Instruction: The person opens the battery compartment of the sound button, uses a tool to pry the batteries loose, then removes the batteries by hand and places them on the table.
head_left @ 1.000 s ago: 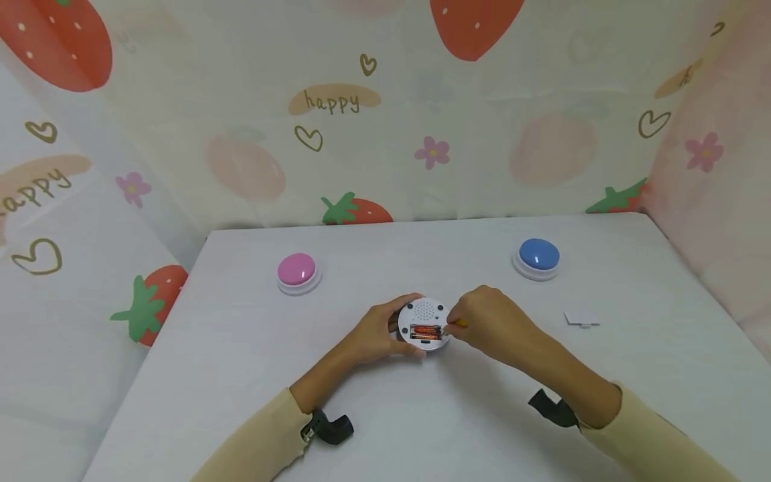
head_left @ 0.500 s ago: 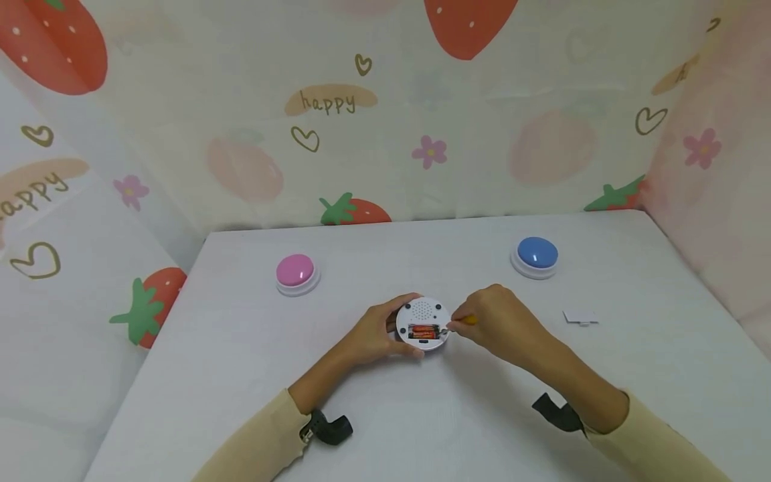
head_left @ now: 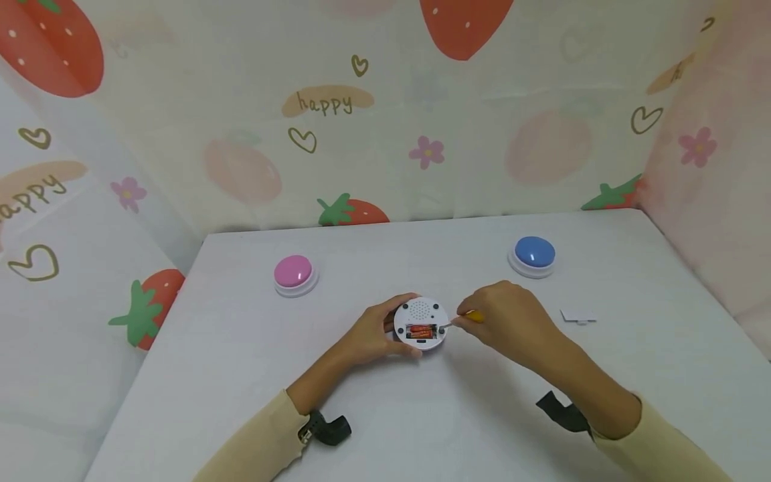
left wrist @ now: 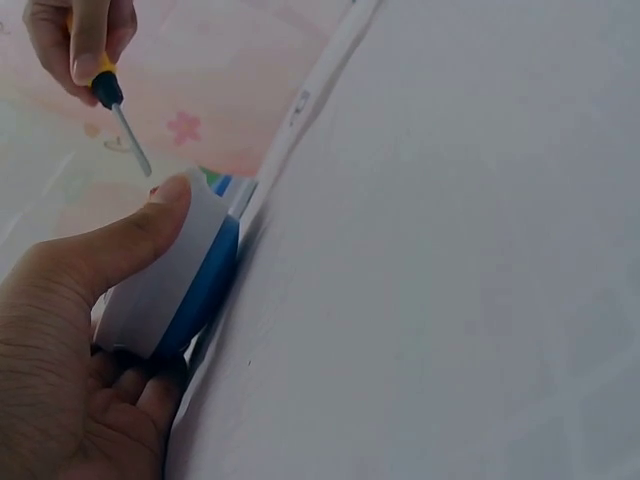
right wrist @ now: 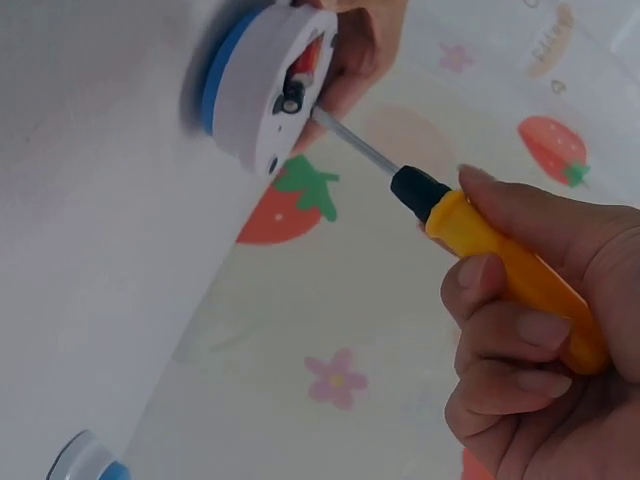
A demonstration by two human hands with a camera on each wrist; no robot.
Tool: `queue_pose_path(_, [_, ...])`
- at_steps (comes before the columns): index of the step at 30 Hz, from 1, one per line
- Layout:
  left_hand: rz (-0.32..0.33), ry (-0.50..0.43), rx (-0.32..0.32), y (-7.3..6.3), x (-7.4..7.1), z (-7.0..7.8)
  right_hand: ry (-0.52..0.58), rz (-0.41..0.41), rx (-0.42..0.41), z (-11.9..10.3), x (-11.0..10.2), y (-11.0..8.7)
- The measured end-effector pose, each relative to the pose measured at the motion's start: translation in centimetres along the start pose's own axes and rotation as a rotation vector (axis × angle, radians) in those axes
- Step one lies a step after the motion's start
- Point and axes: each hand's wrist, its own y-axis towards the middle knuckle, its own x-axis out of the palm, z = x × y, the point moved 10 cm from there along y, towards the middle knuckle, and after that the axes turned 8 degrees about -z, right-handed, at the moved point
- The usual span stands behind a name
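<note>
My left hand [head_left: 379,335] grips a round push button [head_left: 420,311] from its left side, thumb at the near edge. The button lies face down, its white back up and its blue dome against the table, as the left wrist view shows. Red batteries [head_left: 421,332] sit in its uncovered battery compartment. In my right hand [head_left: 512,321] is a screwdriver [right wrist: 500,260] with a yellow and black handle, fingers curled round it. The tip of its metal shaft [right wrist: 355,142] is right at the button's back, beside the compartment.
A pink push button [head_left: 294,271] stands at the back left of the white table [head_left: 361,428], and a blue push button [head_left: 534,253] at the back right. A small white cover [head_left: 578,316] lies to the right of my right hand. Printed cloth [head_left: 470,134] walls the table.
My right hand has drawn back slightly to the right with the screwdriver, and more of its shaft shows. My left hand keeps its grip on the push button.
</note>
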Motion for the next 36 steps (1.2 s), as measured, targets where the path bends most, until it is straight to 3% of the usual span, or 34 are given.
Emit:
queue_pose_path(4, [-0.002,-0.012,0.0,0.0,0.0,0.0,0.04,0.006,0.021,1.3,-0.6,-1.1])
queue_pose_path(8, [-0.008,-0.033,-0.005,0.1,0.0,-0.2,0.151,-0.047,0.041,2.7,0.2,-2.3])
queue_pose_path(16, [-0.013,-0.027,0.003,0.1,0.0,-0.5,0.395,-0.271,-0.001,3.0,5.5,-3.6])
queue_pose_path(21, [-0.016,-0.021,-0.004,0.2,0.1,-0.5,0.481,-0.352,-0.028,1.9,8.2,-4.2])
queue_pose_path(29, [-0.019,-0.031,-0.017,0.2,0.1,-0.7,0.432,-0.403,-0.06,1.2,11.0,-4.6])
queue_pose_path(36, [-0.022,-0.032,-0.005,0.2,0.1,-0.6,0.306,-0.401,-0.075,1.1,11.7,-4.6])
